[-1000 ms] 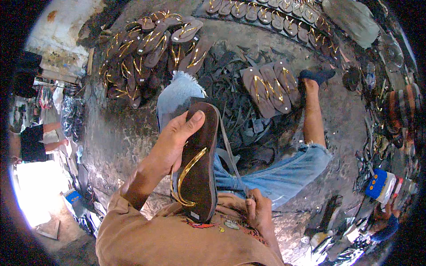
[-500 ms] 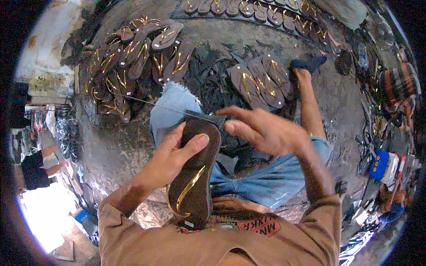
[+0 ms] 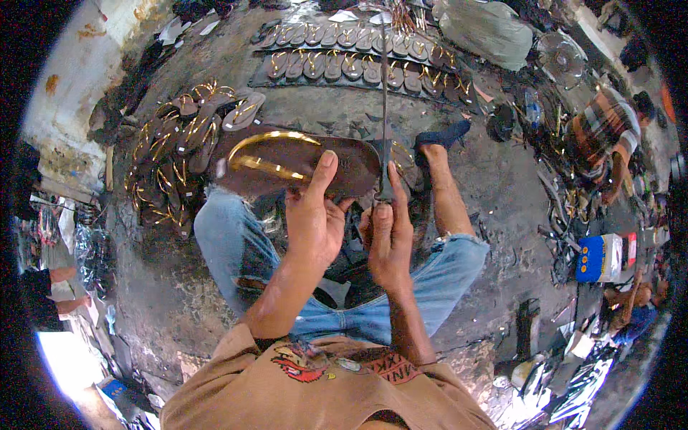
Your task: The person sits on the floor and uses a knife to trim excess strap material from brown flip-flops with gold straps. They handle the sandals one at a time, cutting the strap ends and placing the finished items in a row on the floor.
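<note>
So, sandal pile point(image 3: 195, 130) upper left, sandal rows point(image 3: 351, 67) across the top centre, fan point(image 3: 560, 59) upper right. The held sandal point(image 3: 290, 155)'s mid-frame, right of the pile, with a long blade point(image 3: 385, 93) at its right end. Box point(image 3: 608, 258) sits far right, below another person point(image 3: 608, 129).

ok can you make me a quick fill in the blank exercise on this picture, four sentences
1. The left hand holds a brown sandal whose straps are coloured ____.
2. The right hand grips a long thin blade, its tip pointing ____ the brown shirt.
3. The heap of sandals lies on the person's ____ side.
4. The jeans are coloured ____.

Missing words: gold; away from; left; blue.
</note>
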### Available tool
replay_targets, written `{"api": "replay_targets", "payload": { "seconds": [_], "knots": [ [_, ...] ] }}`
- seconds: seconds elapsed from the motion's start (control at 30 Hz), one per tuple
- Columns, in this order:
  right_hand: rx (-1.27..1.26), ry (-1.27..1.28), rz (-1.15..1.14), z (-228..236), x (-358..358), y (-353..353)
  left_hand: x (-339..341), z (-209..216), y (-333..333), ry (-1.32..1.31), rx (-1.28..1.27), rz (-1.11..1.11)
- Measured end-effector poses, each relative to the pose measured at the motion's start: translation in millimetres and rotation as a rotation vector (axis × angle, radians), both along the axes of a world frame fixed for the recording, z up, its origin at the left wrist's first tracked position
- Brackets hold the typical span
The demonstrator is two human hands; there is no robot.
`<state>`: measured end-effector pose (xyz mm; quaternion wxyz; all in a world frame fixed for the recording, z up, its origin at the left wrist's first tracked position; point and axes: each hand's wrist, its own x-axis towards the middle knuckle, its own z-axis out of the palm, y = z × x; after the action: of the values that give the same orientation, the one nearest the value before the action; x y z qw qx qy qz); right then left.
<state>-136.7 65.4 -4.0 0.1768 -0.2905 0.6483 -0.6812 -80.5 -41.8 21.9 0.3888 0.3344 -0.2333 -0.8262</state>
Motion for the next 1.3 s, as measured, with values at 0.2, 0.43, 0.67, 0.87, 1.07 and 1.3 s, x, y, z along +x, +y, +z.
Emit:
{"api": "replay_targets", "payload": {
  "seconds": [0.2,0.43,0.67,0.87,1.07,1.3],
  "knots": [
    [0.494,0.219,0.006,-64.9,66.2,130.3,36.2,14.7,4.1,0.185,0.204,-0.099],
    [0.695,0.244,0.209,-16.4,13.5,124.1,70.7,-17.3,21.1,0.014,0.151,-0.192],
    [0.755,0.208,0.443,6.5,5.3,85.5,104.3,-28.1,36.9,-0.14,0.088,-0.265],
    [0.358,-0.041,0.05,-58.6,-6.4,29.5,121.2,-19.4,34.0,-0.325,-0.031,-0.281],
    [0.511,-0.068,0.49,-40.0,61.9,110.2,115.6,-16.1,30.5,-0.432,0.01,-0.061],
    [0.621,0.19,0.419,-70.9,59.0,46.2,124.0,-28.9,30.4,-0.511,-0.001,-0.118]
  ]
}}
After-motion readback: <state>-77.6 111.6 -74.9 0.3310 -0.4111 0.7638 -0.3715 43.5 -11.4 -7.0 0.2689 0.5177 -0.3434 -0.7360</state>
